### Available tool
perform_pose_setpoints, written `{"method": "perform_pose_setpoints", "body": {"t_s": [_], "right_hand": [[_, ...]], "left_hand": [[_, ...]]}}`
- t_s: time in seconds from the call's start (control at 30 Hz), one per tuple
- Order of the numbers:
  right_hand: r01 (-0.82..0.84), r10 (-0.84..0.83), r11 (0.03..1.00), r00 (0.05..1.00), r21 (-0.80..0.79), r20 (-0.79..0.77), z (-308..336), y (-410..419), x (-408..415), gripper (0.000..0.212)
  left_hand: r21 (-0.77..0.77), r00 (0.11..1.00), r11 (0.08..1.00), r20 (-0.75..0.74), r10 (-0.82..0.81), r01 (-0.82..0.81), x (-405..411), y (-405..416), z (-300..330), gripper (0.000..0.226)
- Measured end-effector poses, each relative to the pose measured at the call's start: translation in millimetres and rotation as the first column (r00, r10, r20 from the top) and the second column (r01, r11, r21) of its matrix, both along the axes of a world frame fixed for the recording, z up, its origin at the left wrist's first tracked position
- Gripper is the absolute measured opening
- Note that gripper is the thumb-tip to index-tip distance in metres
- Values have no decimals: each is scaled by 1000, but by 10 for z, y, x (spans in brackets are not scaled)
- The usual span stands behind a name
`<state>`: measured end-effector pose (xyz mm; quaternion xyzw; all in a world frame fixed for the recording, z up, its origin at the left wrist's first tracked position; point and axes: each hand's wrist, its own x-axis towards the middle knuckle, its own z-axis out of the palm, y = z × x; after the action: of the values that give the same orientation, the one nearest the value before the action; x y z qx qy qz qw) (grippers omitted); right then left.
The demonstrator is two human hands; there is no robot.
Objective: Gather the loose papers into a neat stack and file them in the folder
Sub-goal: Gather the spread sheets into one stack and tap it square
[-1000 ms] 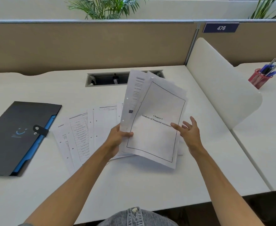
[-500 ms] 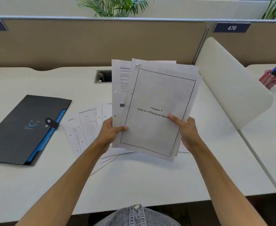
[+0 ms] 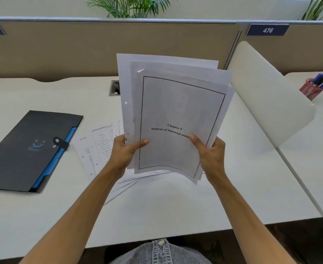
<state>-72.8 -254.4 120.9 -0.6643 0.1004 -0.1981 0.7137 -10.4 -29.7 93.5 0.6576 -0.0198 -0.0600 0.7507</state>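
Gripping a fanned sheaf of papers [image 3: 177,111] upright above the worktop [image 3: 175,206], left hand [image 3: 124,151] & right hand [image 3: 210,155] pinch its lower edges, w/ loose sheets [image 3: 97,147] underneath, closed folder [image 3: 29,147] far left.

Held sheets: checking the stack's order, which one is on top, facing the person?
The bordered title page reading "Chapter 5", under both thumbs; the sheets behind it show only plain margins.

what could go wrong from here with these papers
1. The held sheets are fanned and uneven, gripped only low down by the left hand and right hand; one could slip out.
2. More loose papers lie on the desk and could be forgotten.
3. The folder looks clasped shut.
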Motion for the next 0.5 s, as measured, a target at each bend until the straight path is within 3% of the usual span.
{"method": "perform_pose_setpoints", "body": {"t_s": [0.27, 0.5], "right_hand": [[-21, 21, 1000, 999, 15, 28, 26, 35, -121, 16], [-38, 39, 999, 999, -25, 25, 37, 59, -144, 13]], "left_hand": [[-123, 999, 991, -28, 43, -46, -23, 56, 0, 31], [-34, 999, 998, 5, 51, -51, 10, 29, 77, 41]]}}
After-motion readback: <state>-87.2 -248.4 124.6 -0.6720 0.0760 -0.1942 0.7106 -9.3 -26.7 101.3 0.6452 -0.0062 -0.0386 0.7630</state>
